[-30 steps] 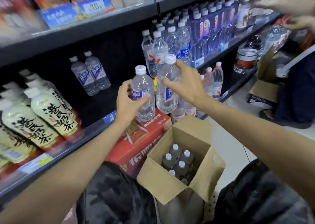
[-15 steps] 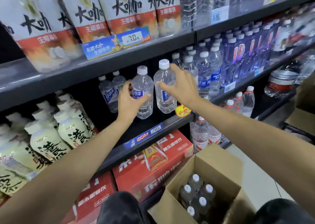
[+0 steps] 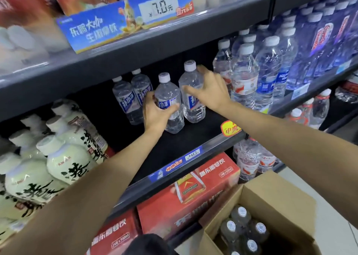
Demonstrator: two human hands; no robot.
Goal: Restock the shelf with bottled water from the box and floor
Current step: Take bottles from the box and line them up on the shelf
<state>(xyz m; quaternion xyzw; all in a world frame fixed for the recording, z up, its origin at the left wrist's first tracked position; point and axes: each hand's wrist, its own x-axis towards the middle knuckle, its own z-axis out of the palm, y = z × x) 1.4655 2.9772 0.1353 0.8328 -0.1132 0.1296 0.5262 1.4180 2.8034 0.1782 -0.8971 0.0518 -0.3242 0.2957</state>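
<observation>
My left hand [image 3: 157,113] grips a clear water bottle with a blue label [image 3: 169,97], standing upright on the dark middle shelf [image 3: 174,144]. My right hand [image 3: 208,91] holds a second identical bottle [image 3: 190,91] just to its right, also upright on the shelf. Two more bottles of the same kind [image 3: 131,97] stand behind, deeper on the shelf. An open cardboard box [image 3: 277,202] at the lower right holds several capped bottles [image 3: 242,229].
Cream tea bottles [image 3: 64,157] crowd the shelf's left side. Larger water bottles [image 3: 257,76] stand close on the right. Red drink cartons [image 3: 186,192] sit under the shelf. The upper shelf [image 3: 155,41] hangs low overhead. More water bottles [image 3: 249,159] stand on the bottom shelf.
Both hands have carried their bottles forward from above the box and deeper into the middle shelf, where the bottles now stand on the shelf surface.
</observation>
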